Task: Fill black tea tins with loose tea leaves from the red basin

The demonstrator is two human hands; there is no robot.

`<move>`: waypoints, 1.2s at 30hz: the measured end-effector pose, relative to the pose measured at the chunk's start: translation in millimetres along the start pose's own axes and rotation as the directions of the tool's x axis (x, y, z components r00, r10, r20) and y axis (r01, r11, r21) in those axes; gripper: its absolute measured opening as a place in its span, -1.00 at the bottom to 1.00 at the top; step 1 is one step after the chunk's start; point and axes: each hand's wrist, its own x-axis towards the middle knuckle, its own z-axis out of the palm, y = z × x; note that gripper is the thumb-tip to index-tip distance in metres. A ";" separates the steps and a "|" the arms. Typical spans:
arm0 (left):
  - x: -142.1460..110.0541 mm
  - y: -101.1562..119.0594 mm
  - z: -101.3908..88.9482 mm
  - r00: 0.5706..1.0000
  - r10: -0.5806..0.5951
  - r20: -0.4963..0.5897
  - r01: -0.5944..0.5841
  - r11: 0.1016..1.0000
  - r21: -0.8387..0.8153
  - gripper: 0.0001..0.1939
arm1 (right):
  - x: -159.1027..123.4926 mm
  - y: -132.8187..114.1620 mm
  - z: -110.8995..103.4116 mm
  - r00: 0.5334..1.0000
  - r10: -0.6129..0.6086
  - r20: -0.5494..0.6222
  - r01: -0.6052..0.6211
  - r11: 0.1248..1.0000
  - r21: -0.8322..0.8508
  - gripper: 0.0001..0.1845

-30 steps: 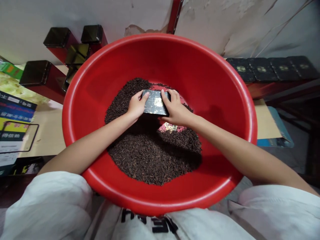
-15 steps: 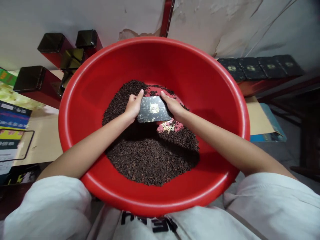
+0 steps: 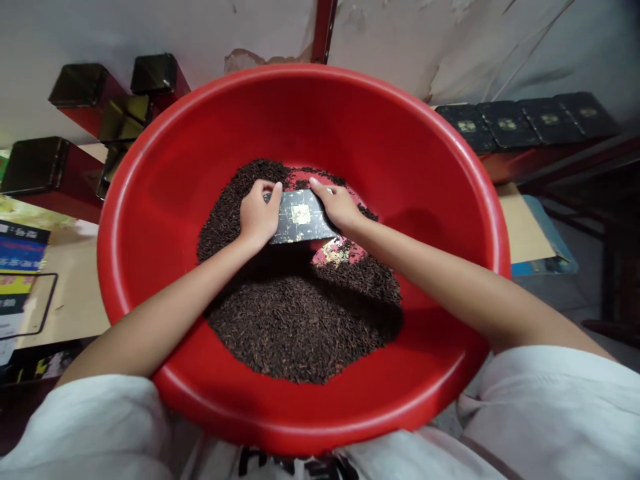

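Note:
My left hand point(image 3: 261, 215) and my right hand point(image 3: 341, 208) grip opposite ends of a tin point(image 3: 304, 217) over the middle of a large red plastic basin point(image 3: 300, 417). The tin's scuffed black top carries a gold square, and both thumbs rest at its far edge. Its body below is mostly hidden. Loose dark tea leaves point(image 3: 300, 327) are heaped around and in front of the tin. A pinkish-red patch with gold print point(image 3: 334, 251) shows beside it, under my right hand.
Several red tins with dark tops point(image 3: 36, 167) stand left of the basin, one of them open point(image 3: 123, 119). More black-topped tins point(image 3: 509, 125) line up at the right. Cardboard point(image 3: 527, 227) lies beyond the right rim. A wall rises behind.
The camera view has shifted slightly. The tin's near face is tipped a little differently, and the fingers of my left hand have curled higher around its end. Both hands still hold it.

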 end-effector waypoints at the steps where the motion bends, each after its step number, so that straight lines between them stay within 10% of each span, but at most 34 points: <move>1: 0.7 2.5 -1.6 0.991 0.123 0.051 -0.127 0.988 0.087 -0.76 | 5.7 -1.6 1.5 1.000 0.022 0.001 -0.022 0.999 0.031 -0.56; 4: -6.3 12.4 -4.5 0.879 0.329 0.344 -0.435 0.849 0.299 -0.37 | 15.8 -3.2 6.1 0.999 0.043 0.001 -0.043 0.993 0.109 -0.57; 8: -18.4 18.8 -2.1 0.823 0.273 0.498 -0.514 0.731 0.449 0.15 | 14.3 10.8 6.6 0.997 0.049 0.059 -0.061 0.972 0.227 -0.40; 12: -16.8 13.2 -3.9 0.817 0.307 0.488 -0.542 0.698 0.469 0.06 | 6.4 36.9 -14.6 0.936 -0.158 0.314 0.113 0.981 0.157 -0.09; 16: -8.4 6.2 -13.4 0.706 0.443 0.552 -0.691 0.601 0.402 -0.03 | 4.6 53.9 -48.6 0.787 -0.326 0.524 0.450 0.884 -0.126 0.26; 21: -7.6 9.8 -15.4 0.571 0.542 0.617 -0.816 0.456 0.356 -0.24 | 7.8 64.6 -38.7 0.776 -0.447 0.445 0.591 0.761 -0.267 0.35; 28: -51.6 41.2 5.6 0.867 0.358 0.347 -0.498 0.637 0.588 -0.25 | -15.8 61.0 3.7 0.860 -0.472 0.193 0.508 0.824 -0.251 0.18; 36: -68.5 133.9 -2.5 0.738 0.633 0.234 -0.663 0.613 0.429 -0.38 | -65.5 -6.5 -52.3 0.701 -0.700 -0.136 0.626 0.695 -0.355 -0.07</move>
